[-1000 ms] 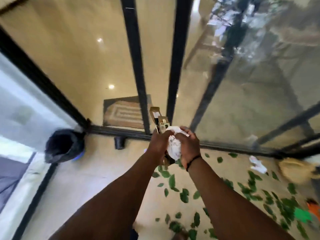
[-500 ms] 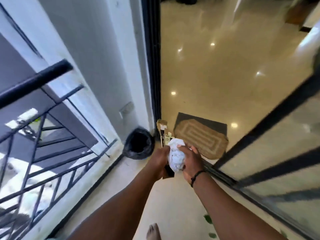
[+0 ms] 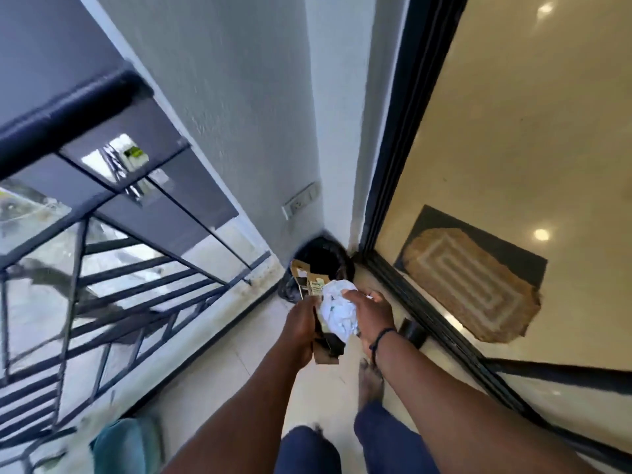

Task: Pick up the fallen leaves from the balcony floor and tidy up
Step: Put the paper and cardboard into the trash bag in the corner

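A flattened piece of brown cardboard (image 3: 309, 285) is gripped by the left hand (image 3: 301, 318), with its printed upper end standing up beyond the fingers and its lower end hanging below the palm. A crumpled wad of white paper (image 3: 338, 307) is held against the cardboard by the right hand (image 3: 371, 313), whose fingers are curled over the top of the wad; a dark band (image 3: 379, 338) is worn on that wrist. Just beyond both hands, in the corner where the grey wall meets the black door frame (image 3: 403, 131), a bin lined with a black bag (image 3: 325, 258) is seen, partly hidden behind the cardboard. To the right of the hands, a patterned doormat (image 3: 478, 285) lies behind the glass. To the left of the hands a dark metal railing (image 3: 102, 268) is seen. No leaves can be made out on the balcony floor (image 3: 239, 364) here. A bare foot (image 3: 371, 384) is planted below the right wrist.
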